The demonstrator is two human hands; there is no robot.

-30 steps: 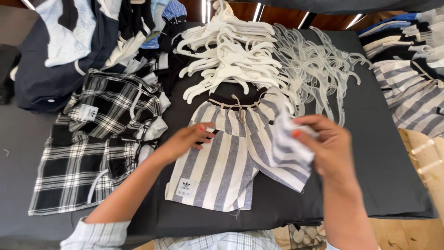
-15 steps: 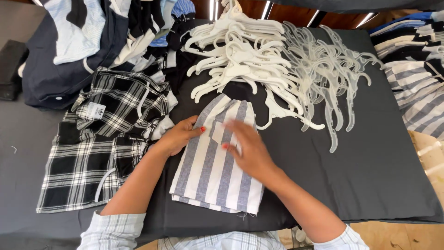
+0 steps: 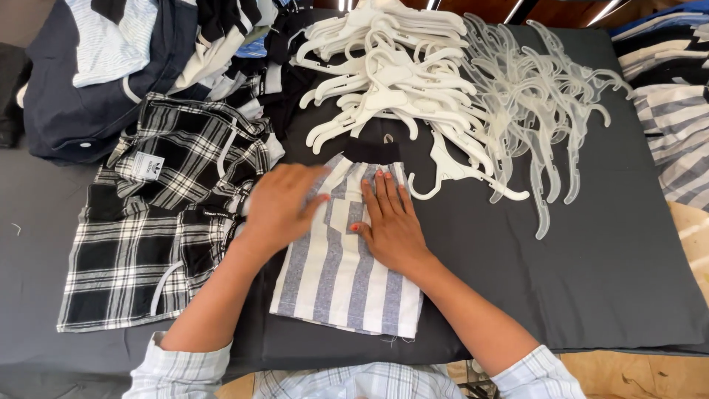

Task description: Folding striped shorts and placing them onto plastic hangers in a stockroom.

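Grey cloth-covered table (image 3: 591,295) bears striped shorts (image 3: 340,273) under both flat hands, left hand (image 3: 281,203) and right hand (image 3: 391,225)

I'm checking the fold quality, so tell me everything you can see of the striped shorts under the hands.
The striped shorts are of woven-looking cloth in broad blue-grey and white bands with a dark waistband at the far end. They lie flat, folded lengthwise into a narrow panel, on the dark grey table cover. The left hand and right hand both press flat on the upper half. A loose thread shows at the near hem.
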